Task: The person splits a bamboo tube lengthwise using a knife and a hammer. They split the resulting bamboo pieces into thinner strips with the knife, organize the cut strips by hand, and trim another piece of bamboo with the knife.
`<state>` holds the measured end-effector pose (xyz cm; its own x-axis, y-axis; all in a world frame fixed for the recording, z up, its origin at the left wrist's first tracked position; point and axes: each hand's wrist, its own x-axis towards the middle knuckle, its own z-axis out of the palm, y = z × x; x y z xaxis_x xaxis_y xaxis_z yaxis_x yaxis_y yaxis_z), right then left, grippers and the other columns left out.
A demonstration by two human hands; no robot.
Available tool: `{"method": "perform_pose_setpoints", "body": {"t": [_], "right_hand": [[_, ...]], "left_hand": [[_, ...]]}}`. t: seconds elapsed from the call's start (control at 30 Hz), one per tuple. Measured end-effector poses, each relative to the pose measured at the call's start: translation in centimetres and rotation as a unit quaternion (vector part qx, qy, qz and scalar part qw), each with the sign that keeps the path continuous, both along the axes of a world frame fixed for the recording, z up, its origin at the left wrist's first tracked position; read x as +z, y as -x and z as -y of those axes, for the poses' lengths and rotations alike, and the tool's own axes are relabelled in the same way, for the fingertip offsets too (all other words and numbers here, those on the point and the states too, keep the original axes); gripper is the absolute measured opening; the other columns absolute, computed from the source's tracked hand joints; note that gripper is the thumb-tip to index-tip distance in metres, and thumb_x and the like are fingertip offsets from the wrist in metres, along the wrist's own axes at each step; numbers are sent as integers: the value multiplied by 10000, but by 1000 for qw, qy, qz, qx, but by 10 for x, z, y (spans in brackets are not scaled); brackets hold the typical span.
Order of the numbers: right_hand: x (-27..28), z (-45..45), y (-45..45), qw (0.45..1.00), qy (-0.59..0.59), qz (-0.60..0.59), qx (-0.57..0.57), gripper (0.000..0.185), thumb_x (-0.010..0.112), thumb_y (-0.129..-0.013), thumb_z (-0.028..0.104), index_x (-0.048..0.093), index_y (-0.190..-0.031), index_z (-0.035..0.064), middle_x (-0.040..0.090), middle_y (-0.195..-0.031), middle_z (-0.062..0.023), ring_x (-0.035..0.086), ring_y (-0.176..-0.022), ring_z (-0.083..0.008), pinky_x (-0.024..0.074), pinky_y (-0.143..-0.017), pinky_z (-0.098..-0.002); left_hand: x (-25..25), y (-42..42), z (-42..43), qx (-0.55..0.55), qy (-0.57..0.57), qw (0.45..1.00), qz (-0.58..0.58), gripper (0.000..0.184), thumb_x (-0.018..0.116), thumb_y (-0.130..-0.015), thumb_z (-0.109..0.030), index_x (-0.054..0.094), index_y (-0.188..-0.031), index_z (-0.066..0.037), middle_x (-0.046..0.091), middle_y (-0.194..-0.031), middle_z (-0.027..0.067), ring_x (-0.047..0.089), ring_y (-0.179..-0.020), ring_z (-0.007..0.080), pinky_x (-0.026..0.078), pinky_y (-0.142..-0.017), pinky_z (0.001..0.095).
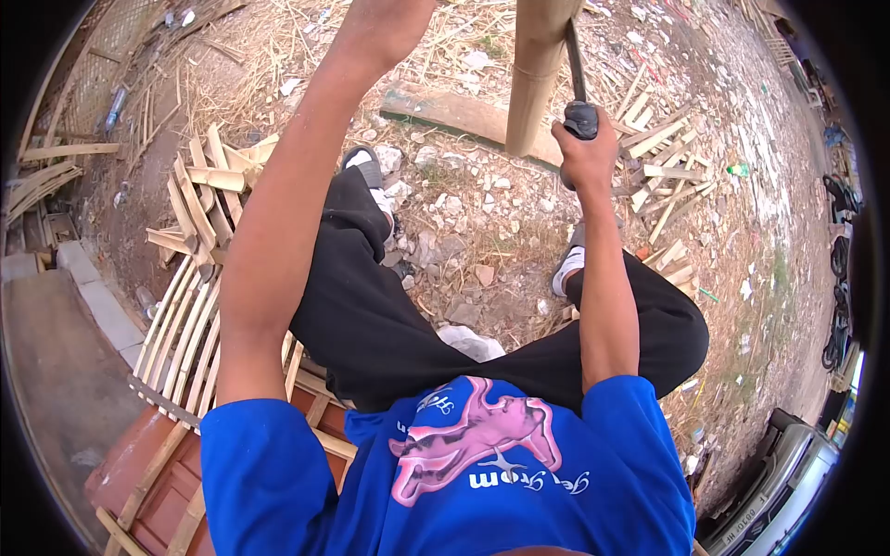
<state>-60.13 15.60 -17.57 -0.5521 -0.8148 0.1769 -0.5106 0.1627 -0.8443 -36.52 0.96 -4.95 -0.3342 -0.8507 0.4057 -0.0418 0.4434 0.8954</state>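
Observation:
My right hand (589, 153) is closed around the dark handle of a long knife (577, 69). The blade points away from me and lies along the right side of a thick bamboo pole (536, 79). That pole comes in from the top edge, and its near end is over a flat wooden plank (454, 113) on the ground; whether they touch is unclear. At the top edge, left of the pole, is my left hand (394, 23). Its fingers are cut off by the frame, so their grip is hidden.
Split bamboo pieces lie in piles at left (209, 190) and right (663, 171). A slatted bamboo piece (185, 343) is beside my left side. Stones and straw cover the ground between my sandalled feet. A parked vehicle (774, 500) stands at lower right.

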Motion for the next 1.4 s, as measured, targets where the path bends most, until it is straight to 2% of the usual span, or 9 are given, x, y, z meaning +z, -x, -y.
{"method": "perform_pose_setpoints", "body": {"t": [0.2, 0.43, 0.47, 0.6, 0.73, 0.93, 1.2, 1.3, 1.4], "right_hand": [[119, -3, 22, 964, 224, 138, 23, 342, 810, -780, 105, 594, -1015, -16, 607, -732, -65, 559, -534, -105, 435, -461, -244], [226, -45, 40, 922, 349, 154, 71, 465, 681, -864, 26, 523, -1207, -245, 479, -769, -69, 436, -633, -112, 377, -585, -280], [225, -48, 39, 904, 368, 201, 84, 150, 742, -805, -6, 654, -901, -82, 543, -689, -69, 491, -541, -131, 394, -496, -280], [139, -34, 45, 935, 290, 202, -23, 117, 715, -826, -19, 662, -931, -28, 568, -687, -40, 512, -504, -122, 423, -499, -271], [-124, -15, 61, 983, 20, 141, -116, 344, 788, -638, 151, 636, -914, 12, 653, -775, -55, 624, -703, -176, 510, -745, -310], [-63, -4, 65, 949, 61, 273, -145, 260, 750, -767, 40, 572, -956, 26, 541, -662, -22, 486, -446, -107, 396, -402, -266], [-34, -17, 50, 988, -22, 97, -120, 323, 801, -726, 152, 632, -959, 5, 647, -775, -63, 617, -710, -178, 498, -698, -334], [-54, -10, 39, 977, -14, 195, -86, 361, 796, -713, 125, 638, -1016, 8, 673, -814, -76, 632, -732, -183, 510, -738, -335], [-61, 0, 39, 991, 44, 103, -70, 309, 790, -770, 58, 549, -961, 28, 552, -650, -18, 501, -449, -106, 402, -417, -272]], "left_hand": [[1, -5, -4, 12, 12, 999, 32, 612, 427, -1025, -548, 368, -1362, -40, 547, -1114, 120, 604, -920, 173, 488, -804, 333], [-2, -1, -3, 13, 10, 1000, 23, 617, 435, -1022, -548, 367, -1364, -39, 568, -1140, 135, 608, -921, 172, 491, -802, 336], [-2, -2, -3, 11, 3, 1000, 22, 613, 434, -1023, -546, 367, -1364, -42, 571, -1142, 132, 608, -922, 172, 491, -803, 335], [-4, -9, -4, 1, -2, 1000, 14, 579, 423, -1028, -541, 378, -1354, -65, 580, -1128, 104, 609, -928, 172, 490, -808, 330], [7, -10, -6, 12, -28, 1000, 4, 551, 411, -1034, -536, 380, -1342, -81, 574, -1117, 85, 602, -931, 170, 487, -809, 325], [3, -8, -10, -16, -14, 999, 26, 547, 419, -1038, -515, 360, -1363, -79, 556, -1124, 86, 586, -929, 165, 475, -818, 316], [4, -2, -13, -29, 19, 998, 54, 558, 439, -1042, -479, 334, -1401, -66, 525, -1154, 120, 576, -944, 169, 469, -839, 306], [-3, 2, -16, -42, 51, 995, 71, 546, 470, -1043, -435, 332, -1402, -49, 512, -1161, 126, 578, -960, 177, 476, -852, 325], [-6, 1, -18, -46, 65, 994, 77, 529, 500, -1042, -384, 333, -1397, -29, 509, -1148, 128, 582, -972, 188, 484, -852, 341]]}}
